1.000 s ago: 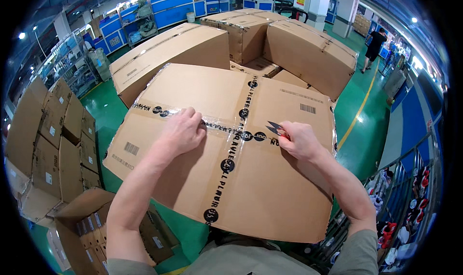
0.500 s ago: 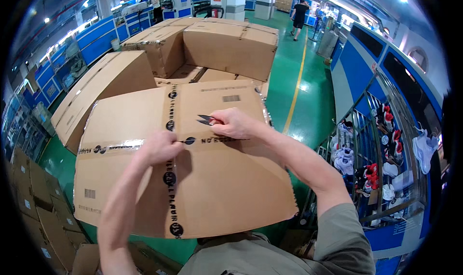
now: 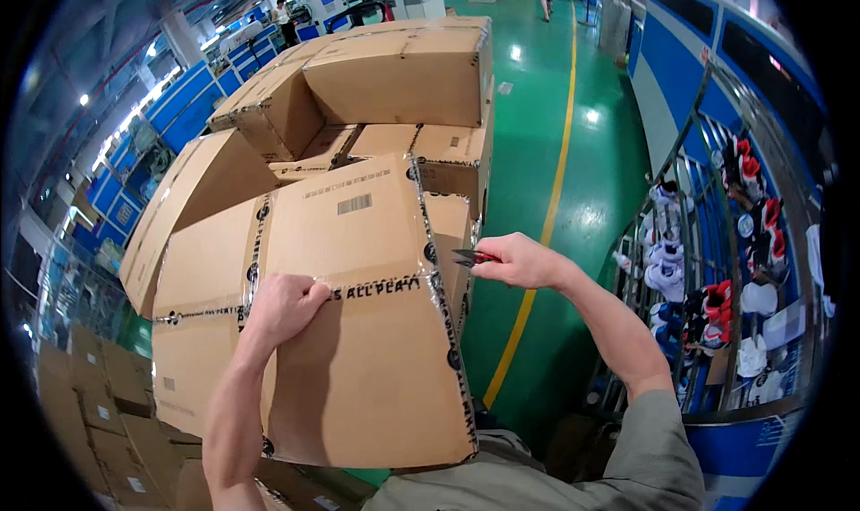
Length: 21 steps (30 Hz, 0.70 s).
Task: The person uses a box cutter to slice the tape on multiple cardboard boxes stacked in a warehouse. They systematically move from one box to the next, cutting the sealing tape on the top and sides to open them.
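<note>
A large taped cardboard box [image 3: 376, 386] lies in front of me, its broad brown face crossed by strips of printed packing tape [image 3: 381, 289]. My left hand [image 3: 291, 309] rests on that face where the strips meet, its fingers curled closed; whatever they may grip is hidden. Beyond the box's right edge, my right hand [image 3: 520, 262] is closed around a small pair of snips [image 3: 475, 257] with red handles. Their dark blades point left toward the tape at the edge, slightly apart from each other.
More cardboard boxes are stacked beyond, including a long one [image 3: 394, 81] at the back and a tilted one [image 3: 193, 202] at left. Flattened-looking cartons [image 3: 116, 421] stand lower left. A metal rack [image 3: 699, 403] of shoes is at right, beside a green floor [image 3: 582, 180] with a yellow line.
My right hand has carried the snips rightward from the middle of the box to past its right edge. My left hand stays closed on the box, and the view has shifted.
</note>
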Each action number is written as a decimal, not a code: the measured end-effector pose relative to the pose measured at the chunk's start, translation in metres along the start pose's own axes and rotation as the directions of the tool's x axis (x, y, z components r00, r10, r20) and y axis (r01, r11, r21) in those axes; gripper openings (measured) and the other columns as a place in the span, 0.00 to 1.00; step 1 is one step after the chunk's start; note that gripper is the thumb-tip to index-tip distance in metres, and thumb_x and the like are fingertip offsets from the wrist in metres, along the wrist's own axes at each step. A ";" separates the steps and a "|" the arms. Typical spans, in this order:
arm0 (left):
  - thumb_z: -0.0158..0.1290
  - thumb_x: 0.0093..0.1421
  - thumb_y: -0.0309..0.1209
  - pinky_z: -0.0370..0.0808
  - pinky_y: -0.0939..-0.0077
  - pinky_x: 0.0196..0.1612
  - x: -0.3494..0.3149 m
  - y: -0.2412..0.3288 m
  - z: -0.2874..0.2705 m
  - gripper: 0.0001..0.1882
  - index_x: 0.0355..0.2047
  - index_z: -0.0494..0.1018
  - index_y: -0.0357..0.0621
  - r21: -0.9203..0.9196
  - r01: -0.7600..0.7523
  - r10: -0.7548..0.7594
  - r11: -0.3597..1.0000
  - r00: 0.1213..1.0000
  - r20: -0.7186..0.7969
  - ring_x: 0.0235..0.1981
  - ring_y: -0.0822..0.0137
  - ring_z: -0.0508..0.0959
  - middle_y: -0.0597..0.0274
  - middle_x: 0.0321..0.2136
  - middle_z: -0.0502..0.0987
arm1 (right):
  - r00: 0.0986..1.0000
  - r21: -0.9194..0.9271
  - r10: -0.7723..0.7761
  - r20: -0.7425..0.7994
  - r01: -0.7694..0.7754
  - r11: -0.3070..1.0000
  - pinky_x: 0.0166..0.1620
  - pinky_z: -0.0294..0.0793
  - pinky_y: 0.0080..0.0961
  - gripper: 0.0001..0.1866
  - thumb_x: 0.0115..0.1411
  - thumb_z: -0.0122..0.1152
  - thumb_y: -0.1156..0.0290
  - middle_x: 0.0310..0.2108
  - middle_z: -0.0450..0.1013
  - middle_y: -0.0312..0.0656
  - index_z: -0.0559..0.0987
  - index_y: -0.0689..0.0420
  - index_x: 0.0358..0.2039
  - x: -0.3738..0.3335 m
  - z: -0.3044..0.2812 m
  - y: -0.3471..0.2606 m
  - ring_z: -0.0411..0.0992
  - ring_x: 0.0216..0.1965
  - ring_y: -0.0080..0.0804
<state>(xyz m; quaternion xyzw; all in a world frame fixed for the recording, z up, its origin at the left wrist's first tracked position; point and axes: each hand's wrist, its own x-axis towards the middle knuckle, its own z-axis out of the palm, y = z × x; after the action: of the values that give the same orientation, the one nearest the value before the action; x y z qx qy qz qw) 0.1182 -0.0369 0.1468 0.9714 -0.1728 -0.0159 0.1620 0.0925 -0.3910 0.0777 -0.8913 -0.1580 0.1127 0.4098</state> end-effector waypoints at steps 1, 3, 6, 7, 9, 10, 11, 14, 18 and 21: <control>0.49 0.53 0.37 0.69 0.60 0.24 -0.004 -0.001 0.002 0.19 0.17 0.71 0.30 0.026 0.002 -0.002 1.000 1.000 0.016 0.14 0.51 0.71 0.42 0.13 0.70 | 0.998 0.059 -0.054 -0.020 0.055 0.997 0.29 0.67 0.28 0.14 0.59 0.58 0.63 0.20 0.67 0.41 0.73 0.63 0.30 -0.002 0.003 -0.002 0.67 0.24 0.27; 0.49 0.53 0.36 0.69 0.61 0.24 -0.002 -0.001 0.008 0.17 0.18 0.72 0.31 0.010 0.038 -0.038 0.999 0.999 -0.035 0.14 0.53 0.71 0.43 0.14 0.70 | 0.994 0.128 -0.088 -0.064 0.096 0.987 0.30 0.67 0.28 0.14 0.59 0.58 0.62 0.19 0.67 0.42 0.73 0.62 0.31 -0.003 0.007 -0.001 0.67 0.24 0.30; 0.49 0.53 0.35 0.67 0.63 0.21 -0.003 0.003 0.008 0.17 0.18 0.72 0.31 0.029 0.069 -0.067 0.997 0.995 -0.072 0.13 0.56 0.69 0.44 0.12 0.69 | 0.989 0.054 -0.146 0.040 0.144 0.988 0.30 0.67 0.30 0.14 0.61 0.56 0.62 0.19 0.67 0.44 0.73 0.63 0.32 0.004 0.006 -0.001 0.67 0.23 0.31; 0.50 0.53 0.35 0.67 0.64 0.21 -0.004 0.001 0.010 0.16 0.18 0.71 0.30 0.019 0.070 -0.068 0.997 0.993 -0.098 0.12 0.57 0.69 0.44 0.12 0.68 | 0.988 0.057 -0.148 0.044 0.146 0.988 0.30 0.67 0.30 0.14 0.61 0.56 0.62 0.19 0.67 0.44 0.73 0.63 0.32 0.004 0.006 0.000 0.67 0.23 0.31; 0.50 0.52 0.35 0.67 0.63 0.21 -0.006 0.000 0.012 0.17 0.17 0.71 0.30 0.010 0.061 -0.059 0.998 0.990 -0.127 0.12 0.56 0.69 0.44 0.12 0.68 | 0.989 0.180 -0.131 0.065 0.118 0.977 0.30 0.67 0.30 0.14 0.62 0.54 0.62 0.19 0.67 0.44 0.73 0.63 0.31 0.003 0.009 -0.002 0.66 0.23 0.31; 0.51 0.52 0.35 0.67 0.63 0.20 -0.006 0.001 0.014 0.17 0.15 0.70 0.30 -0.004 0.043 -0.043 0.999 0.987 -0.156 0.11 0.55 0.69 0.43 0.12 0.68 | 0.989 0.182 -0.129 0.068 0.115 0.976 0.30 0.67 0.30 0.14 0.62 0.54 0.62 0.19 0.67 0.44 0.73 0.63 0.31 0.004 0.011 -0.004 0.66 0.23 0.31; 0.51 0.52 0.35 0.67 0.63 0.20 -0.006 0.001 0.014 0.17 0.15 0.70 0.30 -0.005 0.044 -0.045 0.999 0.987 -0.152 0.11 0.55 0.69 0.43 0.12 0.68 | 0.985 0.163 -0.158 0.073 0.144 0.976 0.30 0.67 0.30 0.14 0.62 0.54 0.62 0.19 0.67 0.44 0.73 0.63 0.31 0.006 0.015 -0.008 0.66 0.23 0.30; 0.51 0.52 0.35 0.67 0.63 0.20 -0.006 0.001 0.011 0.17 0.15 0.71 0.31 0.025 0.088 -0.084 0.996 0.987 -0.136 0.11 0.55 0.69 0.44 0.12 0.69 | 0.970 0.148 -0.162 0.182 0.136 0.980 0.31 0.68 0.31 0.14 0.63 0.54 0.63 0.20 0.69 0.45 0.74 0.63 0.33 0.001 0.015 -0.018 0.67 0.24 0.30; 0.52 0.52 0.33 0.67 0.63 0.20 -0.007 0.008 0.006 0.16 0.15 0.70 0.32 0.001 0.036 -0.035 0.999 0.988 -0.150 0.12 0.55 0.69 0.45 0.12 0.69 | 0.701 0.302 -0.484 0.524 0.379 0.875 0.34 0.73 0.35 0.14 0.63 0.53 0.62 0.28 0.75 0.50 0.77 0.60 0.40 -0.051 0.054 -0.036 0.75 0.28 0.40; 0.52 0.52 0.32 0.67 0.64 0.20 -0.008 0.010 0.003 0.15 0.15 0.70 0.32 -0.014 0.040 -0.042 0.999 0.987 -0.158 0.12 0.55 0.69 0.46 0.12 0.69 | 0.776 0.269 -0.424 0.466 0.333 0.904 0.33 0.74 0.36 0.13 0.63 0.54 0.62 0.29 0.76 0.51 0.77 0.59 0.40 -0.073 0.049 -0.044 0.76 0.28 0.46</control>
<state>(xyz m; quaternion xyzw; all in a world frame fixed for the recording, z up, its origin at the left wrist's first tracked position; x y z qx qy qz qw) 0.1074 -0.0440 0.1466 0.9721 -0.1392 0.0569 0.1802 0.0002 -0.3572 0.0848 -0.7394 -0.4277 0.2743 0.4416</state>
